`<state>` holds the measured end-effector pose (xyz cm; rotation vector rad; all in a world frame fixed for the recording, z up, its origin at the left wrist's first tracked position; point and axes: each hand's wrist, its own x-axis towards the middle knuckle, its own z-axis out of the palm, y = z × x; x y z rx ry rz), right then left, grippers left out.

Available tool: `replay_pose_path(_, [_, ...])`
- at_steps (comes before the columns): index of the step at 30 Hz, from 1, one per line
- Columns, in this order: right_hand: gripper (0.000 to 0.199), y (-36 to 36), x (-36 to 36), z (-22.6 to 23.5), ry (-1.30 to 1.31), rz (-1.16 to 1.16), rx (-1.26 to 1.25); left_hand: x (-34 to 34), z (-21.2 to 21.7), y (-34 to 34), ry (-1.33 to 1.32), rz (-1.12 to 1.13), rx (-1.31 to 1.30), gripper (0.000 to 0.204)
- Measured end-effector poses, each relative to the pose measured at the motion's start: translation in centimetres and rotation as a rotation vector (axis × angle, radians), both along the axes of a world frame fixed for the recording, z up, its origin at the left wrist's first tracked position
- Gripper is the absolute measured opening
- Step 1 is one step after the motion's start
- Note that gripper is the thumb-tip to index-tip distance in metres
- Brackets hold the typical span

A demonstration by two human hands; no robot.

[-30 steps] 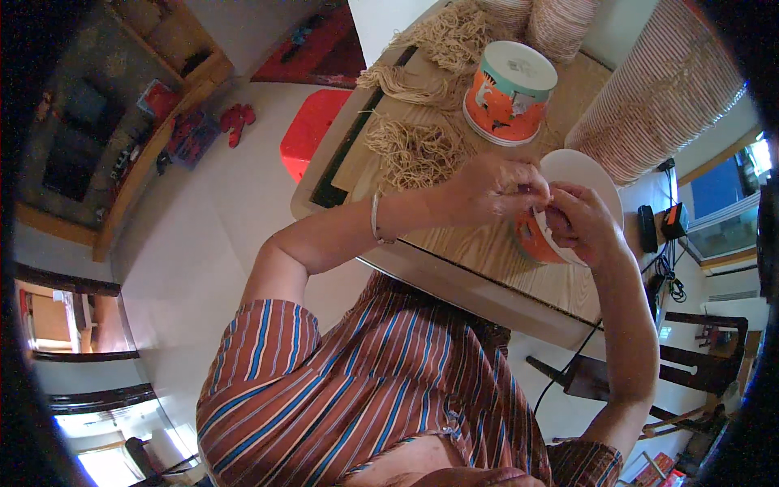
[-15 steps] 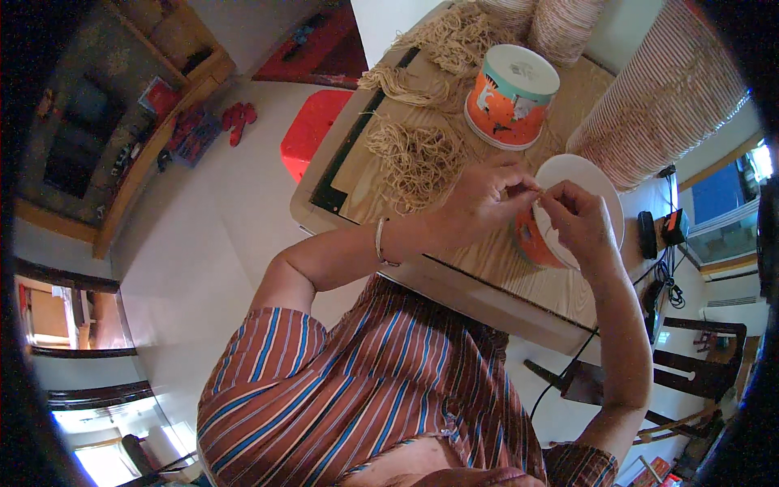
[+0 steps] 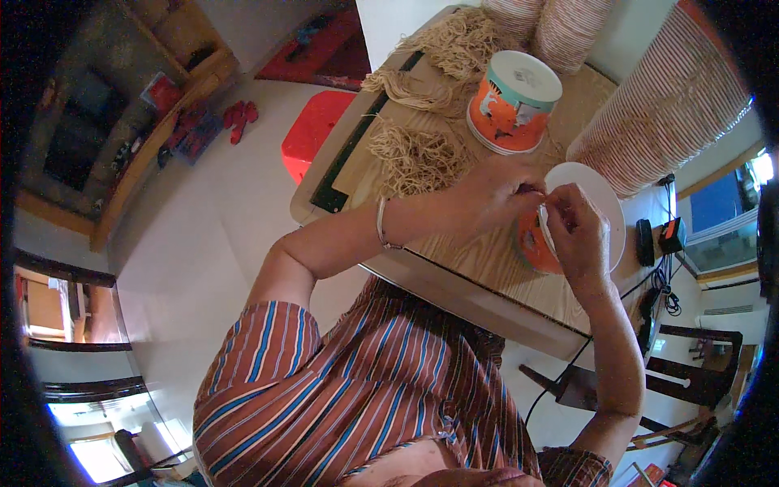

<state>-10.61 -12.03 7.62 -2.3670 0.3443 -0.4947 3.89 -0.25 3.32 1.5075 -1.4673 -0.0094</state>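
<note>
At the table's right side, both my hands meet over an orange paper bucket (image 3: 534, 250) with a pale round end, tipped on its side. My left hand (image 3: 497, 195), a bangle on its wrist, pinches with thumb and fingertips at the bucket's near side. Facing it, my right hand (image 3: 579, 231) is also closed in a pinch, its fingertips almost touching the left's. What lies between the fingertips is too small to make out. Left of my hands is a loose heap of tan cords (image 3: 415, 158). Beyond them a second orange-and-green bucket (image 3: 513, 109) stands bottom up.
More tan cord bundles (image 3: 461, 42) lie at the table's far end. A long stack of nested buckets (image 3: 661, 109) leans at the right, with shorter stacks (image 3: 572, 32) behind. Black cables and an adapter (image 3: 672, 235) are at the right edge. A red stool (image 3: 315, 130) stands left.
My fingertips have shifted slightly and stay pinched together. The tipped bucket has turned a little under my right hand. The whole view has shifted slightly.
</note>
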Motion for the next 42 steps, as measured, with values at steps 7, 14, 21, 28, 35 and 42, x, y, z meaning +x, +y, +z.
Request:
replay_pose_path(7, [0.008,0.2,-0.3,0.4,-0.071,0.067,-0.256,2.3,-0.1,-1.6,-0.048,-0.252,0.002,0.019])
replay_pose_path(14, [0.014,-0.3,-0.6,0.1,-0.060,0.124,-0.401,2.9,1.3,-1.6,0.094,-0.371,0.244,0.017])
replay_pose_path(21, [0.006,-1.2,0.0,-0.9,-0.057,0.010,-0.243,3.1,0.9,-2.0,-0.051,-0.387,0.140,0.017])
replay_pose_path(28, [0.007,-1.6,0.5,1.0,0.235,-0.121,0.428,2.4,0.9,-1.4,0.038,-0.327,0.241,0.017])
replay_pose_path(35, [0.011,-2.6,-0.1,1.4,0.296,-0.048,0.845,1.8,0.7,-1.2,0.072,-0.269,0.205,0.014])
replay_pose_path(42, [0.012,-3.0,0.1,1.4,0.321,0.005,1.083,1.7,0.1,-1.3,0.091,-0.248,0.206,0.011])
